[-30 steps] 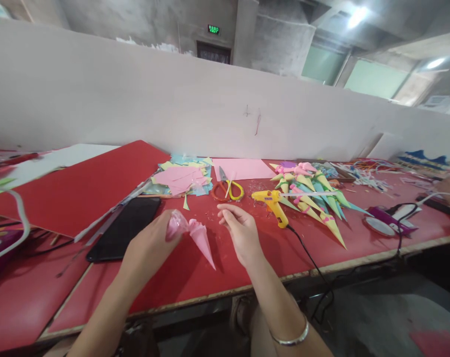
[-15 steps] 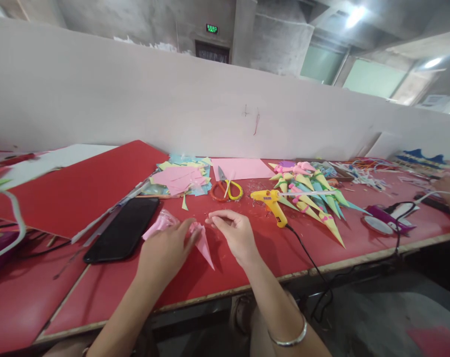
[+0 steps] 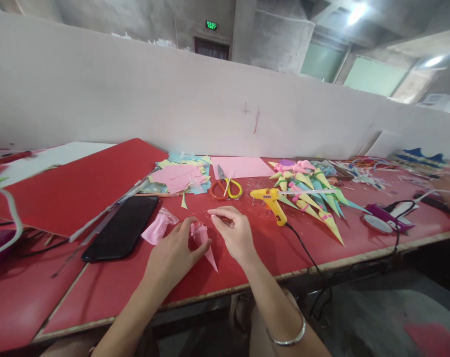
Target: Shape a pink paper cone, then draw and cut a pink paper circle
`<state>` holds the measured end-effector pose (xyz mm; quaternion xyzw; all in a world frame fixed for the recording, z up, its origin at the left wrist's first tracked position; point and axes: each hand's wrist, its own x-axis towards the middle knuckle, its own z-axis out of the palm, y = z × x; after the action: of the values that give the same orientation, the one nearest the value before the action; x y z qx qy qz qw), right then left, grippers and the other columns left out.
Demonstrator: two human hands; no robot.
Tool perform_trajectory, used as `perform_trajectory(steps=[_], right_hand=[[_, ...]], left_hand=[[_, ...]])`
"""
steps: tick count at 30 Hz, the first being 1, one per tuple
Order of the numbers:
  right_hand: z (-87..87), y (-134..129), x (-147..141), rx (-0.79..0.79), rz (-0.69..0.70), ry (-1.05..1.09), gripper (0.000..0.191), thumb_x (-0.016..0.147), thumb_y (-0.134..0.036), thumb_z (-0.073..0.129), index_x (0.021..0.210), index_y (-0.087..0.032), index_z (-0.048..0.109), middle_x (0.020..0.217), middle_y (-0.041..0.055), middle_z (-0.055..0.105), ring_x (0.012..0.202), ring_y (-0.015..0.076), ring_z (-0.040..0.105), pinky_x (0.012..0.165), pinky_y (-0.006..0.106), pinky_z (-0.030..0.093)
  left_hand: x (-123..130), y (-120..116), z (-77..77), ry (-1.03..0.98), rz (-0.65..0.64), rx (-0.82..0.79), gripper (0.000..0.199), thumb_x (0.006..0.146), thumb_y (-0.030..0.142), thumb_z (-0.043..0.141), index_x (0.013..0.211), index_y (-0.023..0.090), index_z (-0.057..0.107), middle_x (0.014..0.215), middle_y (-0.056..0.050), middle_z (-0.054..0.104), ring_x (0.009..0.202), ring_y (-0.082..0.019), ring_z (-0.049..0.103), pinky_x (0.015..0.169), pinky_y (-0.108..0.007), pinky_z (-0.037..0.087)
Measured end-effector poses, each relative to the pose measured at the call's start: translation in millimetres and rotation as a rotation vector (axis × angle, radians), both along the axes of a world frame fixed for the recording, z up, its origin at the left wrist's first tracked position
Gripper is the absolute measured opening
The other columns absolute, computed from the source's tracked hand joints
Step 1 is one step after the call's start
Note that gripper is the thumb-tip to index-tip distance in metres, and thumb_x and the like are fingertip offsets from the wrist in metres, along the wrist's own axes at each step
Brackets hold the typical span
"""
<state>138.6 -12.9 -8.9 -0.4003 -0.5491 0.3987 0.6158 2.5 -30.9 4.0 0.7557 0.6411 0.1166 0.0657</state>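
- Nearest me, the pink cone point(image 3: 211, 257) lies low over the red table point(image 3: 195, 280), close to its front edge; its long axis runs from 11 to 5 o'clock, narrow tip at 5.
- I see it as pale pink and smooth toward its sharp point, with a ruffled, deeper pink wide end partly hidden by fingers.
- My left hand point(image 3: 174, 253) comes in from 8 o'clock, fingers curled and mostly closed, thumb and fingertips gripping the cone near its wide end.
- My right hand point(image 3: 235, 235) sits at 2 o'clock from the cone, thumb and index tips brought together; I can't tell whether a tiny piece is between them.
- At 10 o'clock is a shiny pink bundle point(image 3: 158, 227), maybe a clear bag around pink material, and beyond it a black phone point(image 3: 122, 228).
- A yellow glue gun point(image 3: 271, 201) rests at 2 o'clock, scissors point(image 3: 221, 186) at 1.
- Farther, paper scraps point(image 3: 178, 178) lie at 11 o'clock, a pile of decorated cones point(image 3: 310, 191) at 2.
- Behind that pile, I can't make out the contents of a shallow brown tray point(image 3: 344, 176).
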Motion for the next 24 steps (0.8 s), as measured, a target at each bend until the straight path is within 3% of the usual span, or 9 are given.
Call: perform_trajectory(steps=[5,8,15,18,24], right_hand=[[1.4,-0.8,-0.5,-0.046,-0.001,0.022,0.011,0.072,-0.021,0.057,0.075,-0.017,0.067,0.074,0.0028,0.062,0.068,0.0141,0.061,0.065,0.025,0.051],[1.5,-0.6,0.0,-0.074,0.013,0.031,0.012,0.073,-0.021,0.057,0.078,-0.017,0.067,0.075,0.0030,0.064,0.065,0.0136,0.061,0.064,0.025,0.051],[0.8,0.8,0.5,-0.060,-0.003,0.062,0.015,0.074,-0.023,0.056,0.082,-0.017,0.068,0.083,0.0045,0.065,0.070,0.0149,0.063,0.069,0.027,0.053],[2.2,-0.4,0.5,-0.037,-0.020,0.033,0.014,0.074,-0.022,0.056,0.080,-0.017,0.068,0.083,0.0045,0.065,0.075,0.0157,0.063,0.071,0.027,0.051],[3.7,-2.5,-2.5,-0.037,-0.023,0.106,0.018,0.075,-0.028,0.056,0.083,-0.017,0.068,0.089,0.0073,0.065,0.085,0.0184,0.062,0.075,0.029,0.050]], left_hand=[[-7.0,9.0,-12.9,-0.314,-0.040,-0.013,0.045,0.075,0.038,0.046,0.114,0.016,0.040,0.092,-0.008,0.062,0.087,-0.025,0.061,0.072,-0.037,0.047],[-10.3,16.1,-18.8,-0.586,-0.079,-0.050,0.048,0.071,0.038,0.051,0.114,0.018,0.039,0.094,-0.006,0.058,0.083,-0.021,0.061,0.073,-0.037,0.050],[-4.0,12.6,-3.7,-1.131,-0.006,-0.187,0.052,0.068,0.041,0.060,0.112,0.023,0.040,0.100,-0.005,0.056,0.088,-0.020,0.060,0.064,-0.033,0.055],[-3.9,9.5,1.3,-1.230,-0.029,-0.207,0.055,0.068,0.041,0.061,0.115,0.023,0.040,0.105,-0.005,0.057,0.092,-0.021,0.059,0.067,-0.033,0.055],[-3.6,8.3,2.0,-1.248,-0.115,-0.148,0.052,0.072,0.035,0.059,0.118,0.026,0.038,0.112,-0.005,0.057,0.094,-0.019,0.059,0.079,-0.033,0.052]])
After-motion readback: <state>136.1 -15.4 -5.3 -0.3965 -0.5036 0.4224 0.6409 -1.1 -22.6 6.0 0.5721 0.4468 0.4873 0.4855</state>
